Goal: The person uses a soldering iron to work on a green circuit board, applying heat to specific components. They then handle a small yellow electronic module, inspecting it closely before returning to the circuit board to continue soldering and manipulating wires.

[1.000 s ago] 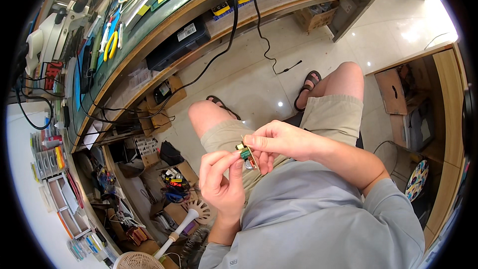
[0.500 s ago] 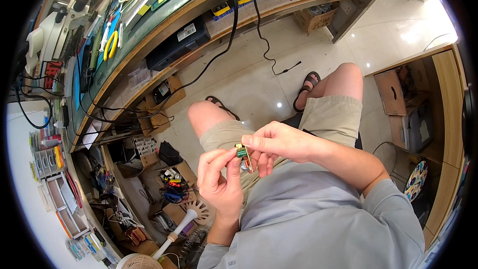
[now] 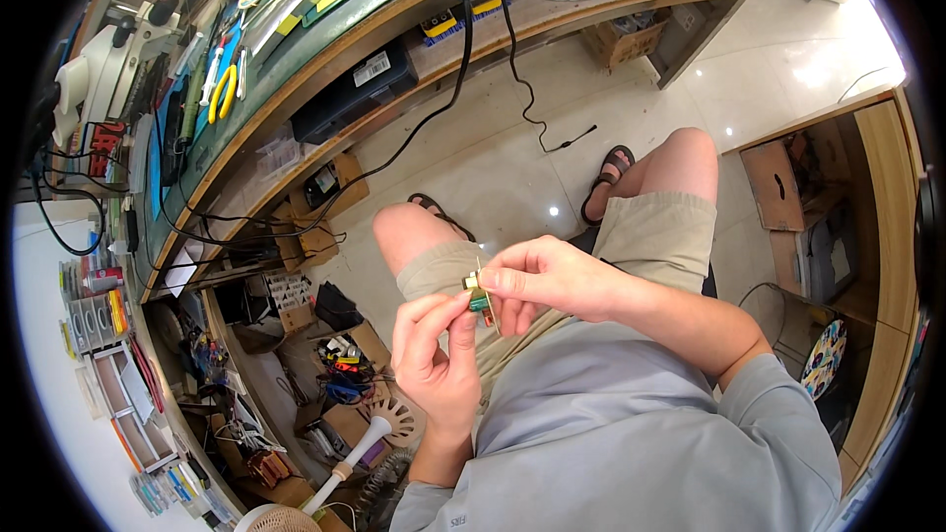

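Over my lap I hold a small circuit board (image 3: 478,302) with a green part, a pale yellow block and a bit of red on it. My right hand (image 3: 552,281) pinches its upper edge between thumb and fingers, the other fingers curled behind. From the left, my left hand (image 3: 434,350) has its index fingertip and thumb at the green part, with the remaining fingers bent. The board stands roughly edge-on, and its lower end is partly hidden by my fingers.
A green-topped workbench (image 3: 286,69) curves ahead, bearing yellow-handled pliers (image 3: 224,94) and other tools. A black cable (image 3: 434,113) hangs from it. Beside my left lie boxes of parts and a white fan (image 3: 370,433). An open wooden cabinet (image 3: 887,227) stands at the right.
The board has turned and shifted slightly up between my fingers, so its red and silver lower parts show less. My right hand has moved a little up and left.
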`<act>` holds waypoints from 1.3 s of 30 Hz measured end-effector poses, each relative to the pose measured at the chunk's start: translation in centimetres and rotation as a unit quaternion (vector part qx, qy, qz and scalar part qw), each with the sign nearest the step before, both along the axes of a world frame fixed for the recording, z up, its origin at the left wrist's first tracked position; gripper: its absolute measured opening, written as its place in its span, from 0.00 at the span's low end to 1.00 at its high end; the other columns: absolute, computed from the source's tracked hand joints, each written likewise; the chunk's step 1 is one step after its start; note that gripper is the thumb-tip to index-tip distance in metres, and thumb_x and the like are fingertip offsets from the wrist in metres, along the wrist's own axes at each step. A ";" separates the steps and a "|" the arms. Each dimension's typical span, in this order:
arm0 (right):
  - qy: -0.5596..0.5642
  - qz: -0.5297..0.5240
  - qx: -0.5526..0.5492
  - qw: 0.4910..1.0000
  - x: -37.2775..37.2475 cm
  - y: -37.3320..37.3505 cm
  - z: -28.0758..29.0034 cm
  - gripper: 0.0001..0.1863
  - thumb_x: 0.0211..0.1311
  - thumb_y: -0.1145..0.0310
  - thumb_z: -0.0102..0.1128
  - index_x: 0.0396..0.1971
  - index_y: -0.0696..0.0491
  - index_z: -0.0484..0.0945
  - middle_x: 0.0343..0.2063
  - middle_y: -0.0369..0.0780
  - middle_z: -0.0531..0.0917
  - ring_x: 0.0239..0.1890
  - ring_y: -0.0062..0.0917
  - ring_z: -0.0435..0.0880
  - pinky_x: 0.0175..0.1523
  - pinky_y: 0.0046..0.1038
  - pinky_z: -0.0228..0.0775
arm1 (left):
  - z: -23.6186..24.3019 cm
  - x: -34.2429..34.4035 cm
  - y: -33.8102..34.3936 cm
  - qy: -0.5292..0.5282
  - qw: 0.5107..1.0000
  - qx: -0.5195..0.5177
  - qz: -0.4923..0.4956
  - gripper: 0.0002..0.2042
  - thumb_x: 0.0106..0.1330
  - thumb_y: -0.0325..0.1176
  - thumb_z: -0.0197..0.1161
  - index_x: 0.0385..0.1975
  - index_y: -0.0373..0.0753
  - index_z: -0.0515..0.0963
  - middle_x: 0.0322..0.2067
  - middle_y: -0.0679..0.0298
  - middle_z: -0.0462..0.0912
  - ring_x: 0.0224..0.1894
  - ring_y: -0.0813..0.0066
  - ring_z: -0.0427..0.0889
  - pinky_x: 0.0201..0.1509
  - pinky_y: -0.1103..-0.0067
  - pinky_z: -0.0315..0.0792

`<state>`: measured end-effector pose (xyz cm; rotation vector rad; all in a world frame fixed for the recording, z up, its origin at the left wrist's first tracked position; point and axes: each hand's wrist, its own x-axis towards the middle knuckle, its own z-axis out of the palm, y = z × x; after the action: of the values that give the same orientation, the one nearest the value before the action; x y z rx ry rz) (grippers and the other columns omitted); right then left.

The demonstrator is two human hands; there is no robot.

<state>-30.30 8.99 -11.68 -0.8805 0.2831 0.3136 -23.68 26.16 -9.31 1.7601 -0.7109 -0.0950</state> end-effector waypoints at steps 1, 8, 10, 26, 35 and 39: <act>-0.020 -0.045 -0.052 0.997 -0.1 0.2 0.0 0.22 0.69 0.54 0.60 0.47 0.60 0.77 0.36 0.39 0.82 0.33 0.21 0.84 0.38 0.22 0.79 | -0.2 0.1 0.2 0.005 1.000 0.013 -0.008 0.08 0.61 0.18 0.67 0.40 0.31 0.83 0.37 0.59 0.80 0.36 0.75 0.79 0.35 0.82 0.72; -0.182 -0.215 -0.382 0.880 -0.4 1.4 1.0 0.33 0.57 0.68 0.72 0.61 0.58 0.68 0.46 0.41 0.74 0.45 0.24 0.79 0.46 0.24 0.80 | -2.0 0.0 0.9 0.085 0.994 -0.020 -0.062 0.12 0.64 0.17 0.63 0.47 0.29 0.76 0.48 0.57 0.77 0.48 0.72 0.80 0.52 0.78 0.76; -0.190 -0.242 -0.435 0.846 -0.6 1.7 1.4 0.34 0.55 0.68 0.72 0.61 0.57 0.68 0.47 0.42 0.76 0.45 0.27 0.81 0.46 0.25 0.80 | -2.6 -0.1 1.0 0.133 0.987 -0.061 -0.065 0.13 0.65 0.16 0.62 0.48 0.29 0.74 0.49 0.56 0.76 0.50 0.71 0.79 0.53 0.78 0.76; -0.309 -0.250 -0.463 0.792 -0.5 1.7 0.2 0.34 0.46 0.79 0.69 0.58 0.60 0.70 0.55 0.48 0.77 0.55 0.37 0.79 0.56 0.32 0.75 | -1.5 -0.5 0.3 0.048 0.998 -0.040 -0.026 0.11 0.66 0.21 0.63 0.47 0.30 0.77 0.47 0.55 0.77 0.44 0.70 0.81 0.46 0.77 0.79; -0.327 -0.236 -0.445 0.800 -0.6 1.9 -0.1 0.33 0.47 0.82 0.69 0.57 0.59 0.69 0.57 0.49 0.76 0.60 0.38 0.77 0.58 0.32 0.74 | -1.4 -0.2 0.3 0.059 0.996 -0.059 -0.026 0.13 0.63 0.25 0.68 0.46 0.30 0.78 0.46 0.55 0.77 0.42 0.72 0.80 0.43 0.78 0.77; -0.326 -0.229 -0.435 0.807 -0.6 1.9 -0.2 0.34 0.47 0.82 0.69 0.58 0.59 0.68 0.58 0.50 0.75 0.59 0.37 0.78 0.58 0.32 0.75 | -1.6 -0.2 0.3 0.042 0.997 -0.055 -0.023 0.14 0.62 0.26 0.69 0.46 0.31 0.79 0.45 0.56 0.77 0.41 0.72 0.80 0.42 0.79 0.77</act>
<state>-30.87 10.91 -11.91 -1.7172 -0.0368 -0.6427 -23.84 26.45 -10.87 1.6263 -0.6830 -0.1581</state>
